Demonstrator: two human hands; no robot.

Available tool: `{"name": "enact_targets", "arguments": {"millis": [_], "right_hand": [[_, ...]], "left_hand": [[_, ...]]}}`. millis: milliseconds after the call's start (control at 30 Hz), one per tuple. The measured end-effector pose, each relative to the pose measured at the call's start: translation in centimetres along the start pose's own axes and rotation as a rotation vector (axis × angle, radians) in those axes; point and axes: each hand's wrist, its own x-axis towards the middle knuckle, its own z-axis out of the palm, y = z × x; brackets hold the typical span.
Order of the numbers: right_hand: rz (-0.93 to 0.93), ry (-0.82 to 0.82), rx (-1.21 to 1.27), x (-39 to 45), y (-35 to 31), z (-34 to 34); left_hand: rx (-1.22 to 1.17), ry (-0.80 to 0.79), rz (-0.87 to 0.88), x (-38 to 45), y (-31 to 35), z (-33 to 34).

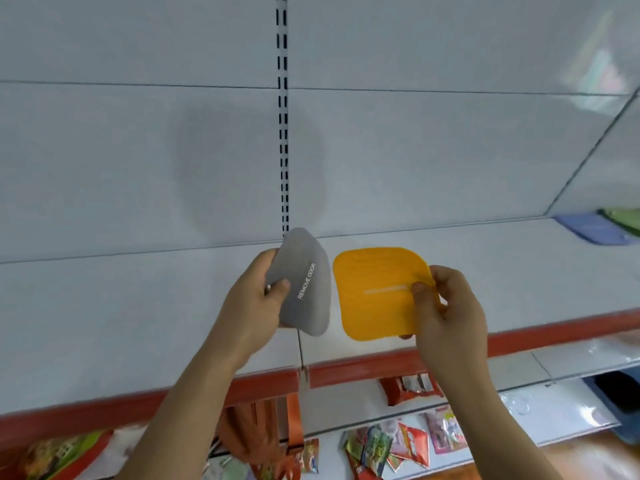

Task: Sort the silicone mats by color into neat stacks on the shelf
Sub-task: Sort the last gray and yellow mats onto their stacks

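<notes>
Holding: you have one mat in each hand, both raised above the shelf and touching nothing else.
Grey mat: the grey mat (304, 285) sits in your left hand (254, 306), thumb on its front face and fingers behind; it bows and hangs tilted, printed side towards you.
Orange mat: the orange mat (379, 292) is pinched at its right edge by your right hand (446, 306), thumb on top, fingers under; it lies flatter and faces you.
Gap: the two mats are just beside each other, edges not touching.
Shelf: the white shelf (138, 306) with the red front lip runs beneath both hands; bare surface lies directly below the mats.
Existing mats: a blue mat (592, 228) and a green mat (623, 218) lie at the far right of the shelf, near the corner; whether they are stacks or single mats you cannot tell.
Step judged: placing, each colour to its own spot.
Advice: lay one mat at a time. Set the orange one first since it is flatter, and lower it level so it lands square to the shelf edge.
Advice, grey: flatten the bowed grey mat before you let go, or it may spring and skew.
Spacing: keep each colour well apart from its neighbours.
Below: snack packets (408, 441) lie on the lower shelf, so do not let a mat slip past the lip.
</notes>
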Motion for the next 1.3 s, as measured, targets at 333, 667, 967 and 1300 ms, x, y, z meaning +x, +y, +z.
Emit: {"name": "enact_targets", "arguments": {"millis": [333,667,967,1300], "right_hand": [[0.068,0.155,0.024,3.0,7.0,-19.2],[0.179,0.340,0.068,6.5,15.7,-36.3],[0.281,0.508,0.036,14.0,23.4,-46.6],[0.308,0.597,-0.031,24.8,29.7,-57.7]], "left_hand": [[0.039,-0.144,0.099,-1.8,5.6,21.8],[0.148,-0.313,0.240,-2.2,9.6,44.6],[0.036,-0.328,0.240,4.2,11.7,61.5],[-0.040,-0.408,0.161,11.3,15.0,78.5]]}}
